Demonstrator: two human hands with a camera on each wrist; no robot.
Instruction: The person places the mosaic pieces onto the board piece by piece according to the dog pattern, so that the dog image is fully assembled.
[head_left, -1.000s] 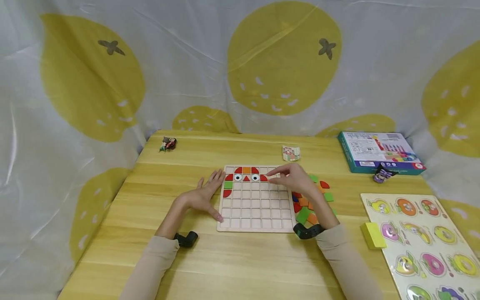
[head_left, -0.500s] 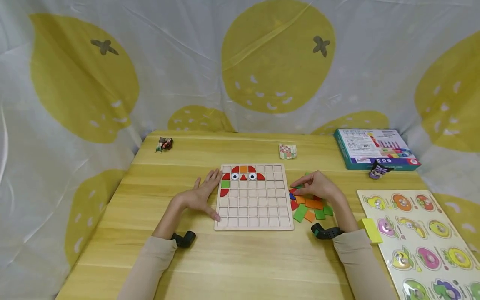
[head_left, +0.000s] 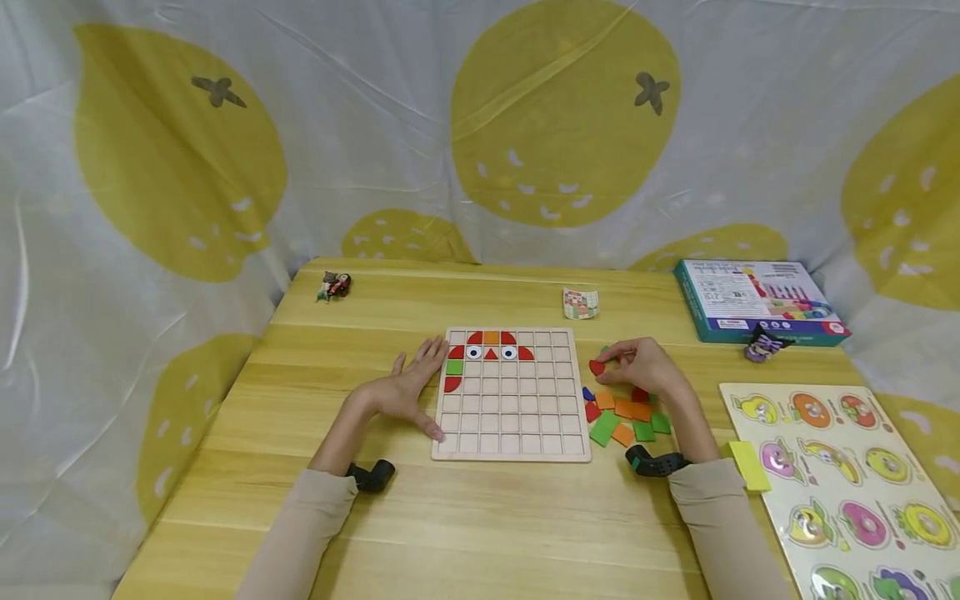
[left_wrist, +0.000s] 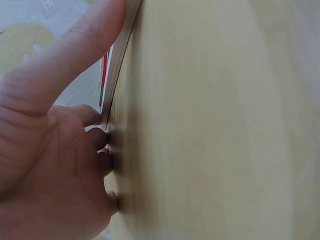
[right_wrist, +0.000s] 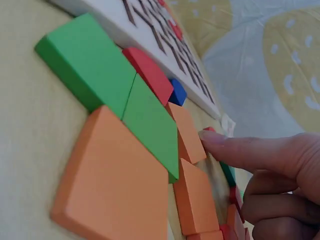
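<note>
Red piece (head_left: 597, 367) pinched between thumb and fingertips of the right hand (head_left: 641, 365), and it's just beside the wooden grid board (head_left: 517, 425), over the far end of the loose tiles (head_left: 602, 429)! On the other flank the left hand (head_left: 401, 398) grasps nothing, fingers spread, fingertips and thumb against the board's left edge. And look at that grid: an orange square (head_left: 491, 337) between two red curved pieces on top, two eye tiles (head_left: 509, 353) flanking a red triangle (head_left: 491, 355) below!

Over to the lettering. Far right on the tabletop (head_left: 510, 533), a teal-edged box (head_left: 757, 292) carries a heading that seems to start "FIVE SETS OF"; the smaller print beats us from here. A small card (head_left: 581, 304) bears a coloured pattern, its detail too tiny to make out. Near right, a fruit puzzle (head_left: 821, 490), with a yellow block (head_left: 750, 467) at its left edge!
</note>
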